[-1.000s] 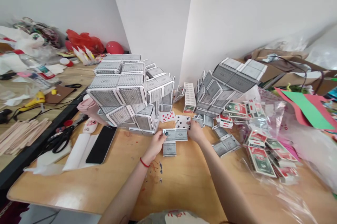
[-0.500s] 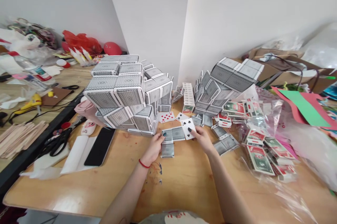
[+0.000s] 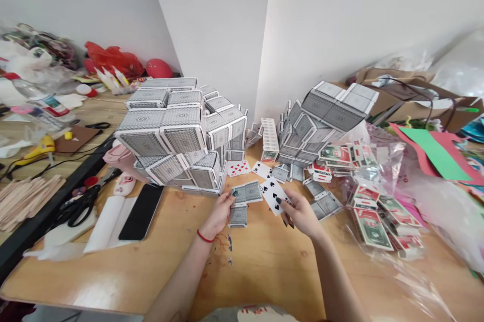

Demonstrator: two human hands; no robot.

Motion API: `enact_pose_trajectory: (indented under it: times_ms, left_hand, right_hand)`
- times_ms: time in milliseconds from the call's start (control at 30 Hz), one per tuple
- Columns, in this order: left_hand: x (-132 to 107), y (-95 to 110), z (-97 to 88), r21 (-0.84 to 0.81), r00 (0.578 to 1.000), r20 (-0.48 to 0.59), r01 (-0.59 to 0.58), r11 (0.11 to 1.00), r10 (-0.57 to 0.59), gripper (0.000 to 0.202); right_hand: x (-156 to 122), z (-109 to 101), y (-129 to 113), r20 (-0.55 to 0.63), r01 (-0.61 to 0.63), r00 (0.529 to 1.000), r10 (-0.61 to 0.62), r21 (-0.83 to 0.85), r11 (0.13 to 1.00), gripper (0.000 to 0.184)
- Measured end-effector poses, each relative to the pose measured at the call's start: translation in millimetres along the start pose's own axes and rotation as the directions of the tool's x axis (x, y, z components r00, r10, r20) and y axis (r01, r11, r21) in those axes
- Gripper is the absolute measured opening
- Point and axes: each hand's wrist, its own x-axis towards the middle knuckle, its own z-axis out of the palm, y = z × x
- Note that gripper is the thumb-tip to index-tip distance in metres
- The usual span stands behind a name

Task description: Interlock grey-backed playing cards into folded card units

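My left hand [image 3: 219, 215], with a red string at the wrist, pinches a grey-backed playing card [image 3: 251, 191] between thumb and fingers. Just below it lies another grey-backed card piece [image 3: 238, 216]. My right hand [image 3: 303, 212] grips a spade card [image 3: 272, 192] face up by its right edge, tilted and close to the grey one. Beyond them a diamond card [image 3: 239, 168] and another spade card [image 3: 260, 168] lie face up. Two large structures of folded cards stand behind: one at left [image 3: 181, 130], one at right [image 3: 321, 115].
A black phone [image 3: 141, 212], black scissors [image 3: 82, 206] and wooden sticks [image 3: 28, 203] are on the left, with a yellow glue gun [image 3: 41, 148] behind. Red and green card boxes [image 3: 372, 226], clear plastic and red-green paper [image 3: 434, 153] crowd the right. A wall stands behind the table.
My right hand has moved right and slightly toward me, turning the spade card and drawing it away from the grey-backed card. My left hand keeps its pinch, almost still.
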Motion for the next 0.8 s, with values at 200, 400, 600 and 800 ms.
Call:
enact_pose_trajectory:
  times_ms: [200, 400, 600, 800]
  left_hand:
    - [0.0, -0.5, -0.2, -0.009, 1.000, 0.018, 0.015, 1.000, -0.015, 0.023]
    - [1.8, -1.8, -1.1, 0.011, 1.000, 0.003, -0.007, 1.000, 0.007, 0.023]
    - [3.3, -2.5, -2.1, 0.021, 1.000, 0.014, -0.015, 1.000, 0.015, 0.023]
    - [-1.9, -1.7, -1.6, 0.052, 0.996, 0.084, -0.010, 0.999, 0.006, 0.032]
  right_hand:
    - [-2.9, -3.7, -2.9, -0.048, -0.015, 0.999, 0.011, -0.078, 0.997, 0.019]
    - [-4.3, -5.2, -9.3, -0.016, -0.013, 1.000, 0.011, -0.176, 0.984, 0.021]
    - [-5.2, -7.7, -17.9, -0.039, -0.022, 0.999, 0.015, -0.186, 0.982, 0.023]
    - [-3.5, -11.2, -21.2, 0.108, -0.053, 0.991, 0.080, -0.238, 0.970, 0.011]
